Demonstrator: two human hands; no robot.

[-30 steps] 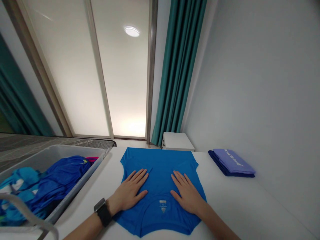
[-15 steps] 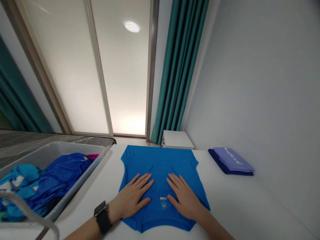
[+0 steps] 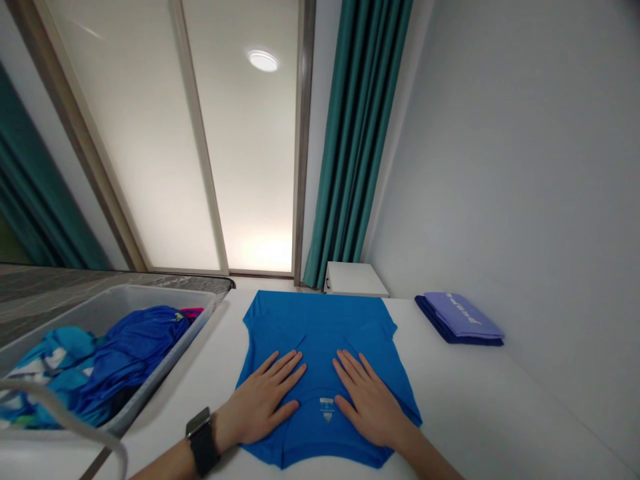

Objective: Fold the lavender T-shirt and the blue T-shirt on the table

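The blue shirt (image 3: 325,320) looks light and limp, a thin and perhaps slightly slick fabric that should crease easily but hardly break. It would probably be best held by two corners at once, say the ten and two o'clock ends of its straight far edge, since a single pinch would likely let the rest sag.

It lies spread on the white table (image 3: 465,413), straight ahead at twelve o'clock from the person and partly beneath both hands. The left hand (image 3: 265,403) rests on its eight o'clock side, the right hand (image 3: 367,403) on its four o'clock side; both are flat, well apart and gripping nothing. Between them, towards six o'clock, shows a small pale print (image 3: 327,408) (its lettering is too small to read).
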